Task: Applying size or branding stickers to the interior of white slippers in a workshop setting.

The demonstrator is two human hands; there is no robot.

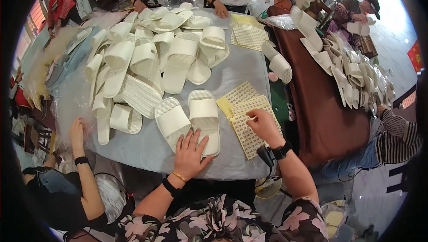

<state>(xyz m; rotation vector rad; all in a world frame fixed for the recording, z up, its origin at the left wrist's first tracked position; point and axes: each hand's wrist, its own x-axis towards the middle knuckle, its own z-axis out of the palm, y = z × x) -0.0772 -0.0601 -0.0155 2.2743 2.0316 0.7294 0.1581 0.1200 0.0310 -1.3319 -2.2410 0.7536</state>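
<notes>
My left hand [191,153] lies with its fingers spread over the near ends of two white slippers. The left slipper [173,124] is angled outward, and the right slipper [204,119] points away from me; both are sole down on the grey-covered table. My right hand [266,128] is just above a yellow-backed sheet of small stickers [249,140], its thumb and forefinger curled together. Whether a sticker is between those fingertips is too small to tell. More sticker sheets [238,97] lie partly beneath, beyond this hand.
A large heap of white slippers [147,57] covers the table's far left. Another stack of sheets [248,31] and a lone slipper [277,63] are at the far right. A brown table [318,108] bears more slippers. Co-workers surround both tables, one hand [76,133] close on my left.
</notes>
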